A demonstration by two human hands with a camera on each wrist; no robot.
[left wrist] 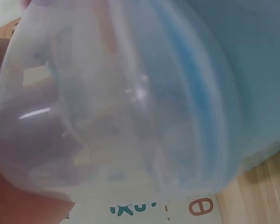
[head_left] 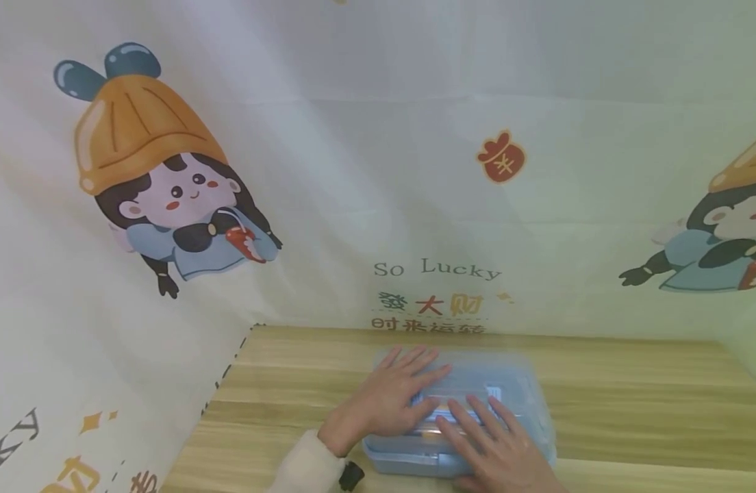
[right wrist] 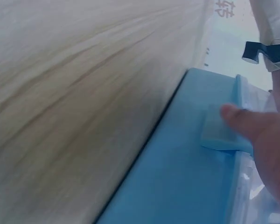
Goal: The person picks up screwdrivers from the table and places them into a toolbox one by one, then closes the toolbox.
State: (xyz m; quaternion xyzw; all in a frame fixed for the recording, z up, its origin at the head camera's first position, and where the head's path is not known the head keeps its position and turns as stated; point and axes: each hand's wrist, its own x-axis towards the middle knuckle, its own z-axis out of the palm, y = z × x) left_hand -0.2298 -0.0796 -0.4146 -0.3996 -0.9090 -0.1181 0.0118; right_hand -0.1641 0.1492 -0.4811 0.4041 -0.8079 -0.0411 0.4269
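Note:
A light blue plastic box with a clear, rounded lid sits on the wooden table. My left hand lies on the lid's left half, fingers spread. Over the front right part rests my right hand, its fingers stretched across the lid. In the right wrist view, my right thumb reaches down the front to the pale latch, touching or nearly touching it. The left wrist view shows the see-through lid end close up. Contents under the lid are too blurred to name.
The table has a wood-grain top. A white printed cloth with cartoon figures and lettering hangs behind it and along its left side. A black strap piece is at the left sleeve.

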